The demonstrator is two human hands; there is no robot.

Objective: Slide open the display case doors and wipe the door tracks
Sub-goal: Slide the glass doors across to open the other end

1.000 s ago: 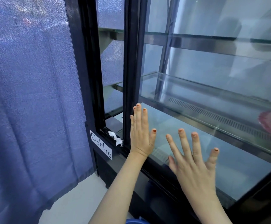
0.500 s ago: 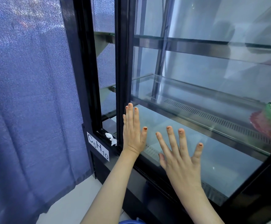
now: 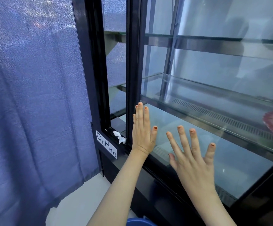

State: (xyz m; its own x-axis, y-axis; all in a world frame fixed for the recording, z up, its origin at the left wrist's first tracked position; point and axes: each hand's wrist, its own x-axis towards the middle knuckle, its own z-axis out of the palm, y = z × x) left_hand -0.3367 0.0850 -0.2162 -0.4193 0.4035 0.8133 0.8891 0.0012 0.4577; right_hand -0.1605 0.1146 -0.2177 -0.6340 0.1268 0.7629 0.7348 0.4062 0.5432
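Left grip (image 3: 142,135) and right grip (image 3: 193,160) pressed flat on the glass door (image 3: 240,162), fingers straight and holding nothing, the right splayed; just left of the left grip, past the door's black edge, a white scrap (image 3: 120,139) lies in the track (image 3: 111,130)

Bare forearms (image 3: 116,185) fill the frame's lower middle. The left grip (image 3: 142,134) and right grip (image 3: 192,162) wear orange nail polish.
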